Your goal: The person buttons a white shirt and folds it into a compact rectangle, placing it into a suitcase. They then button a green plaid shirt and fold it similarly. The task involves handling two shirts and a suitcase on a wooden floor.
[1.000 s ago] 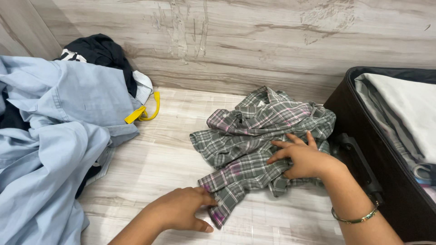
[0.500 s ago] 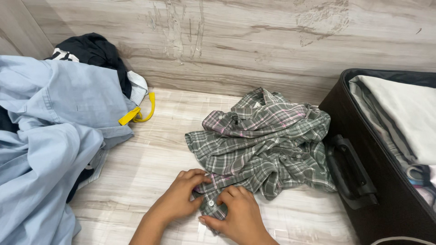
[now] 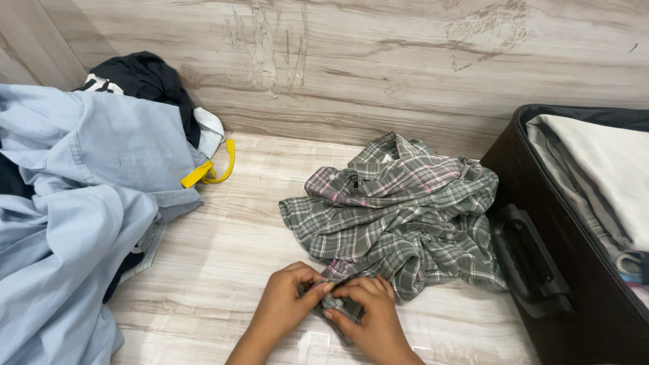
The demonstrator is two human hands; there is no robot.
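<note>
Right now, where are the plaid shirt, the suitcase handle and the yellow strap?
plaid shirt [image 3: 399, 209]: head view, middle of the crumpled body.
suitcase handle [image 3: 531, 260]: head view, middle of the black grip.
yellow strap [image 3: 209, 170]: head view, on the loop's lower end.

Both hands are brought together low in frame, fingertips meeting. Left hand [image 3: 287, 301] is held palm-down, fingers curled, thumb and forefinger pinched shut. Right hand [image 3: 368, 314] is set just beside it, knuckles up, fingers bent inward and pinched likewise. Left forearm is angled in from bottom left; the right wrist is cut off at the lower edge.
</note>
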